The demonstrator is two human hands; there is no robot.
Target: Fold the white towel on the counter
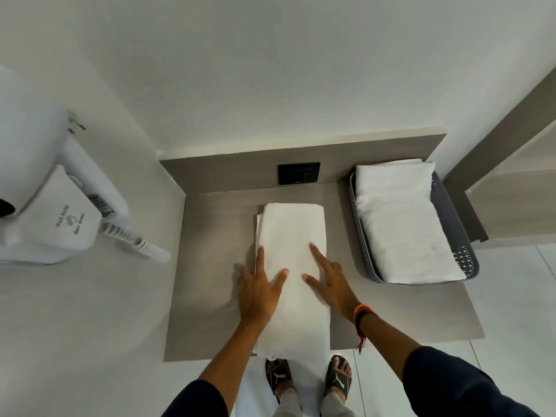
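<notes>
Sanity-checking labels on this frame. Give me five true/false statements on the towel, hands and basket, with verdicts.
1. Both hands lie flat on the white towel. True: the left hand and right hand press on it with fingers spread.
2. The towel is folded into a long narrow strip. True.
3. The grey basket is empty. False: it holds folded white towels.
4. The basket sits to the left of the towel. False: it sits to the right, on the counter.
5. The right wrist wears an orange band. True.
</notes>
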